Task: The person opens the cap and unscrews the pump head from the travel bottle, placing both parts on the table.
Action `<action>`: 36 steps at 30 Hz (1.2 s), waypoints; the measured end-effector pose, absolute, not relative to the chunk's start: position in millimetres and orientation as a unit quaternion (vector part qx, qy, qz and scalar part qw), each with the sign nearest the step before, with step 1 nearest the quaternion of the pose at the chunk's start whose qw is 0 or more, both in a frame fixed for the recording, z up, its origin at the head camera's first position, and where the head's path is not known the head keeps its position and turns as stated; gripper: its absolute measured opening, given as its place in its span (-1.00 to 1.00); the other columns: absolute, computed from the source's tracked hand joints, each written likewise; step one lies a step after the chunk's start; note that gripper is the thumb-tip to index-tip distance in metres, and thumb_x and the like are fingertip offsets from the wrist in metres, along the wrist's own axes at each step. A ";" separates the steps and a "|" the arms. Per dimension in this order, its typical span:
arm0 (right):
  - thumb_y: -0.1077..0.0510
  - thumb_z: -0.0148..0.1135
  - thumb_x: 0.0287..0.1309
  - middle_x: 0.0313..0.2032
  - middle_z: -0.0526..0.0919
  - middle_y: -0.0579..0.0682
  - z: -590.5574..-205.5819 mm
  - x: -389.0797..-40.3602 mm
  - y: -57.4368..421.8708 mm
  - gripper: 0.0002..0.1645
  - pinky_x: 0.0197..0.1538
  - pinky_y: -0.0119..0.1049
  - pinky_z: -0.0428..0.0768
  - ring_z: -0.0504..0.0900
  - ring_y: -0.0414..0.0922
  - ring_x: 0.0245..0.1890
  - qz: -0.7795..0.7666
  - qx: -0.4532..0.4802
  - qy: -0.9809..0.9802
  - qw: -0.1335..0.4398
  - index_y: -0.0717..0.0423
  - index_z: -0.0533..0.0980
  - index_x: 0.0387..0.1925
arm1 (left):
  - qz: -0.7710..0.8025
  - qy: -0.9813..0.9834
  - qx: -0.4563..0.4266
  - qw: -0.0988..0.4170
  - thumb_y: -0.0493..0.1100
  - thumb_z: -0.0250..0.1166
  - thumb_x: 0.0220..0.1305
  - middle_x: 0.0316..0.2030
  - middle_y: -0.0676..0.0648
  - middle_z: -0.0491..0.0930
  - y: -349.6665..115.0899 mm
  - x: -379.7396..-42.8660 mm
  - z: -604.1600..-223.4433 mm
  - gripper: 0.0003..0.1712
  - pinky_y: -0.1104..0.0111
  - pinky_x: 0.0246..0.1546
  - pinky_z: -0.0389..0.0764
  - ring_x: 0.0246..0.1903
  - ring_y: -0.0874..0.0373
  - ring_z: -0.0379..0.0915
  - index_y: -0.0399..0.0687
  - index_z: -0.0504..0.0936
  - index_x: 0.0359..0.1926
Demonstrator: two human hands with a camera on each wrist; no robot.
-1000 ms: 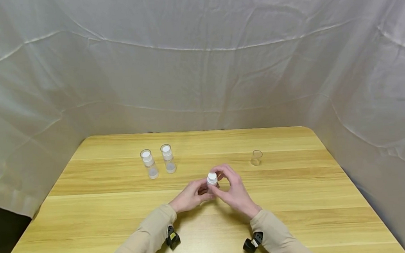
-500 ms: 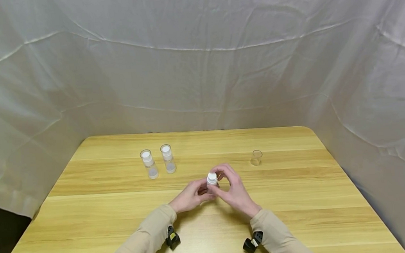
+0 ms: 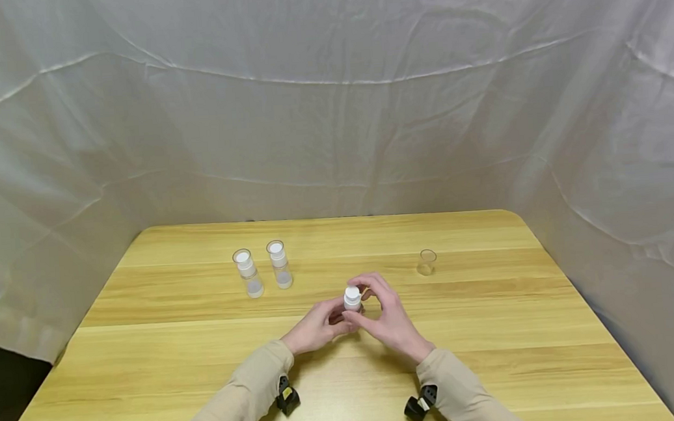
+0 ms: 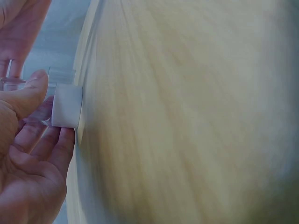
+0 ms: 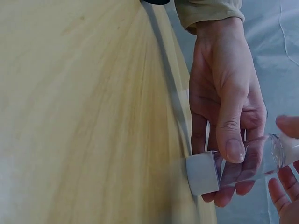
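I had the left hand (image 3: pixel 315 329) gripping the bottle (image 5: pixel 264 163), the right hand (image 3: pixel 393 322) pinching its white top (image 3: pixel 352 293); a slack left grip risked it slipping between them

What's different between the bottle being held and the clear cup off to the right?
The left hand and right hand hold the bottle; the clear cup stands untouched on the table. The bottle has a white top and white base; the clear cup looks colorless throughout. Both have transparent walls.
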State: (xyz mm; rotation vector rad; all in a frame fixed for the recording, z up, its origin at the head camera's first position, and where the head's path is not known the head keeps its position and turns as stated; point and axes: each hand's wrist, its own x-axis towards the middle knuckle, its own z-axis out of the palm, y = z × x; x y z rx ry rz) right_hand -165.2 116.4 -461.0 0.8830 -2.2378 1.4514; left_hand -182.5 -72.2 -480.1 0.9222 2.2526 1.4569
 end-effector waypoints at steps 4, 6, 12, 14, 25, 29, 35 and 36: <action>0.38 0.46 0.02 -0.08 0.63 0.07 -460.1 -165.9 116.7 -0.47 -0.06 -0.16 0.70 0.56 -0.19 -0.10 0.508 0.314 -0.786 0.161 0.18 0.52 0.07 | 0.507 0.787 0.315 0.154 -0.26 0.27 0.37 0.30 -0.27 0.52 -71.8 -182.3 -479.4 -0.43 0.05 0.42 0.45 0.30 -0.14 0.48 -0.28 0.40 0.36; 0.40 0.43 0.03 -0.06 0.63 0.09 -459.6 -166.1 117.4 -0.47 -0.04 -0.17 0.70 0.57 -0.18 -0.08 0.505 0.321 -0.785 0.159 0.20 0.52 0.08 | 0.504 0.789 0.317 0.151 -0.25 0.26 0.38 0.29 -0.28 0.52 -71.7 -181.9 -478.9 -0.43 0.04 0.41 0.46 0.29 -0.16 0.49 -0.28 0.40 0.36; 0.35 0.46 0.01 0.03 0.62 0.17 -458.5 -166.0 118.6 -0.39 0.01 -0.20 0.66 0.56 -0.15 0.00 0.504 0.322 -0.787 0.152 0.26 0.49 0.15 | 0.506 0.786 0.320 0.155 -0.24 0.24 0.40 0.28 -0.29 0.53 -71.8 -182.1 -478.3 -0.45 0.02 0.43 0.42 0.30 -0.16 0.48 -0.30 0.40 0.35; 0.31 0.49 0.01 0.01 0.62 0.13 -457.8 -165.3 118.3 -0.38 0.02 -0.24 0.65 0.55 -0.18 -0.02 0.504 0.310 -0.792 0.149 0.21 0.50 0.14 | 0.507 0.786 0.318 0.156 -0.22 0.24 0.40 0.30 -0.27 0.52 -71.9 -182.3 -478.0 -0.44 0.02 0.45 0.39 0.32 -0.15 0.46 -0.28 0.40 0.36; 0.39 0.46 -0.02 0.02 0.65 0.14 -457.1 -165.6 118.9 -0.36 0.04 -0.19 0.67 0.57 -0.19 -0.02 0.500 0.313 -0.796 0.137 0.21 0.50 0.16 | 0.505 0.790 0.311 0.157 -0.25 0.25 0.39 0.27 -0.28 0.55 -71.9 -181.6 -478.2 -0.46 0.03 0.42 0.44 0.29 -0.15 0.49 -0.30 0.42 0.34; 0.33 0.49 -0.01 0.07 0.62 0.14 -457.2 -165.1 118.0 -0.34 0.04 -0.19 0.66 0.55 -0.14 0.04 0.502 0.314 -0.794 0.138 0.21 0.48 0.18 | 0.498 0.792 0.318 0.153 -0.25 0.23 0.40 0.25 -0.29 0.56 -72.7 -181.3 -477.6 -0.48 0.01 0.42 0.43 0.29 -0.17 0.49 -0.32 0.43 0.32; 0.29 0.53 -0.02 -0.04 0.63 0.07 -457.3 -164.8 115.3 -0.42 -0.04 -0.18 0.66 0.55 -0.20 -0.11 0.514 0.293 -0.792 0.148 0.15 0.51 0.07 | 0.496 0.795 0.312 0.153 -0.22 0.25 0.40 0.26 -0.25 0.56 -72.4 -181.8 -478.2 -0.48 0.04 0.42 0.43 0.29 -0.13 0.49 -0.28 0.44 0.33; 0.31 0.52 -0.02 -0.06 0.63 0.06 -457.1 -164.7 115.2 -0.44 -0.05 -0.17 0.66 0.55 -0.21 -0.12 0.516 0.290 -0.792 0.148 0.15 0.52 0.06 | 0.500 0.794 0.311 0.155 -0.22 0.25 0.40 0.27 -0.25 0.56 -72.2 -181.8 -478.2 -0.47 0.05 0.42 0.44 0.29 -0.12 0.49 -0.28 0.44 0.33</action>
